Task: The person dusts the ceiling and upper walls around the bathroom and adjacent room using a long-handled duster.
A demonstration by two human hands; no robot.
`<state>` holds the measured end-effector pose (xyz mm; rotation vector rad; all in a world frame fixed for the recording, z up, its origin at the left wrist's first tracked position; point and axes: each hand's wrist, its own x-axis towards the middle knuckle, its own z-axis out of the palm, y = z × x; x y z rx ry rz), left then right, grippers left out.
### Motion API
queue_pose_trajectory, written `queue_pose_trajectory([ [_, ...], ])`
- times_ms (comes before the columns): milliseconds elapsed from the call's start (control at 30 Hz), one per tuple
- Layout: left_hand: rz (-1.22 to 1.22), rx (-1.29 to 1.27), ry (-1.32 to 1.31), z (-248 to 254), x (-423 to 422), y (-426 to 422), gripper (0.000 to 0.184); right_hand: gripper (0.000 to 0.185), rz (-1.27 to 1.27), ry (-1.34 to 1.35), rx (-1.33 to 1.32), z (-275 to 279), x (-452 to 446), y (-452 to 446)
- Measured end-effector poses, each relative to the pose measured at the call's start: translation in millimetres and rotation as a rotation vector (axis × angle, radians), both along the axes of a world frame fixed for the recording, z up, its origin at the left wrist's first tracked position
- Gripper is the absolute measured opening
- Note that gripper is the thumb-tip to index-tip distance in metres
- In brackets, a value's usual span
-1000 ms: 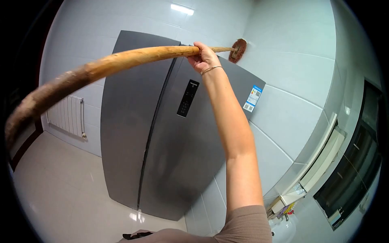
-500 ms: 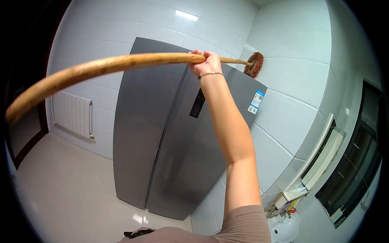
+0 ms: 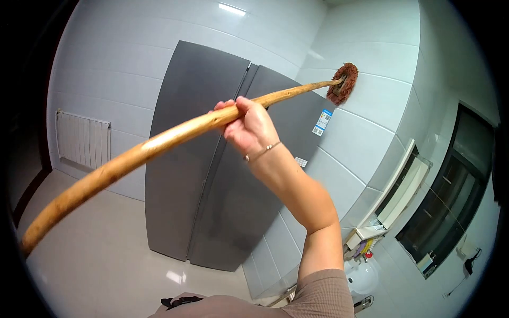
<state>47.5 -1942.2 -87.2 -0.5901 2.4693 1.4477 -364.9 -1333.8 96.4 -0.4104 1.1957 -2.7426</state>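
My right hand (image 3: 249,127) is closed around the wooden handle of a mop (image 3: 154,146), about midway along it. The handle runs from the lower left, close to the camera, up toward the right. At its far end the reddish-brown fuzzy mop head (image 3: 347,87) is against or close to the tiled wall (image 3: 389,87), just right of the grey refrigerator (image 3: 244,201); contact is hard to make out. A thin bracelet circles my right wrist. My left hand lies outside the view, and the near end of the handle runs into the dark edge.
A white radiator (image 3: 84,139) hangs on the left wall beside a dark doorway. To the right are a mirror cabinet (image 3: 403,196), a washbasin (image 3: 366,281) with cloths above it, and a dark window (image 3: 450,196). A hairdryer (image 3: 470,265) hangs at far right.
My right hand has come lower and left in view, and the handle now slants more steeply. The mop head has shifted right, from by the refrigerator's top onto the side wall. The view has turned slightly.
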Motion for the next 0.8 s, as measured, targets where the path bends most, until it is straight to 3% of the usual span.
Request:
queue_pose_trajectory([
  [233,-0.142,0.211,-0.157,-153.2,-34.6,-8.4,0.029,0.016,0.032,-0.067,0.071,-35.4,57.5,-1.4],
  [433,-0.217,0.492,-0.160,-299.0,-105.7,79.4,0.030,0.027,-0.064,-0.121,0.085,-53.6,52.9,45.3],
  [467,-0.284,0.440,-0.265,-307.7,-125.9,108.4,0.047,0.029,-0.076,-0.096,0.090,-57.3,45.6,60.1],
  [533,-0.323,0.328,-0.176,-342.3,-149.3,161.4,0.047,0.032,-0.153,-0.102,0.085,-57.8,37.1,81.8],
  [600,-0.409,0.410,-0.204,-365.7,-176.7,212.1,0.038,0.031,-0.273,-0.100,0.099,-55.4,25.8,105.9],
  [633,-0.281,0.424,-0.202,-359.7,-176.4,247.6,0.028,0.030,-0.278,-0.084,0.097,-53.4,20.4,120.0],
  [667,-0.180,0.034,-0.124,-292.1,-169.0,307.8,0.025,0.030,-0.308,-0.048,0.116,-51.1,15.9,133.5],
  [700,-0.272,0.116,-0.076,-317.8,-176.4,317.1,0.028,0.029,-0.305,-0.022,0.119,-54.2,10.1,147.8],
  [733,-0.358,0.108,-0.189,-349.3,-190.2,324.5,0.032,0.029,-0.303,0.007,0.121,-55.6,6.0,160.9],
  [800,-0.386,0.134,-0.111,-412.3,-200.5,340.6,0.029,0.028,-0.278,0.033,0.140,-65.2,9.8,175.9],
])
